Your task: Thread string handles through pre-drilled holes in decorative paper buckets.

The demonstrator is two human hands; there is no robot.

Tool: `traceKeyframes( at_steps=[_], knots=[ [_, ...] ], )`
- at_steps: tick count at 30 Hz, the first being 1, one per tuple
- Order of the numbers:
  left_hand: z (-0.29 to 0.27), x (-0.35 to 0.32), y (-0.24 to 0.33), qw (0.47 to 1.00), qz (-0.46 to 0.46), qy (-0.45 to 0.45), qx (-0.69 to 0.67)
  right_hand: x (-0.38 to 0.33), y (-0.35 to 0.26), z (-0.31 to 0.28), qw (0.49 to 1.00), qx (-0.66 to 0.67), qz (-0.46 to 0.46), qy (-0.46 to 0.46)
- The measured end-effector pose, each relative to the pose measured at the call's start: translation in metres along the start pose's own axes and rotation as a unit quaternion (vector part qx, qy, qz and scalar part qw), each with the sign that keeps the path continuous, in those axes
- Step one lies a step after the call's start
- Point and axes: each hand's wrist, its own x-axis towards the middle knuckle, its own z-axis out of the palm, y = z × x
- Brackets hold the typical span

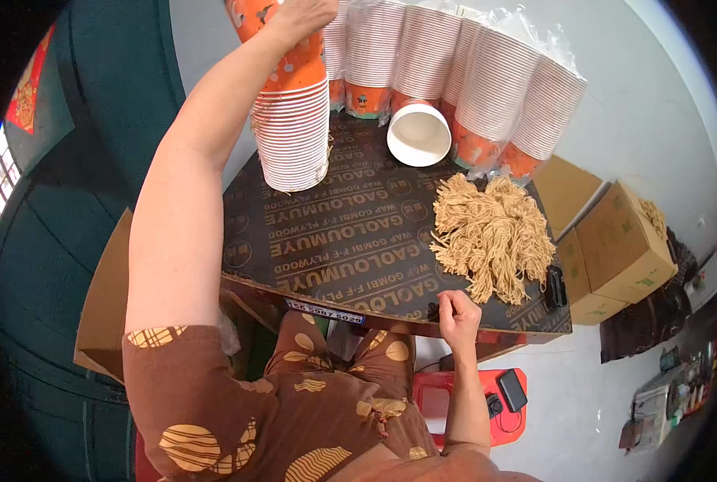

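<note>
A tall stack of paper buckets stands upside down at the table's left side, white rims below and an orange patterned bucket on top. My left hand is up at that top bucket, its fingers curled and closed; what they grip is hidden. At the front edge of the table, my right hand is closed in a fist, and I cannot make out anything inside it. Just beyond this fist lies a heap of tan cord bundles. One white-lined bucket rests on its side, its mouth towards me.
More stacked buckets in clear plastic line the table's back, against the wall. A small black object is at the right edge. Cardboard boxes stand right of the table. Below, a red stool carries black devices.
</note>
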Motion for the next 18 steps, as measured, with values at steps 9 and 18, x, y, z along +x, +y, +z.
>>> traceKeyframes(
  at_steps=[9, 18],
  knots=[
    [-0.059, -0.012, 0.043, 0.992, 0.055, -0.047, -0.105, 0.0, 0.001, -0.002, 1.0, -0.023, -0.013, 0.011],
    [-0.064, -0.022, 0.003, 0.929, -0.192, 0.123, -0.291, 0.0, 0.0, -0.002, 1.0, -0.015, -0.007, 0.004]
  ],
)
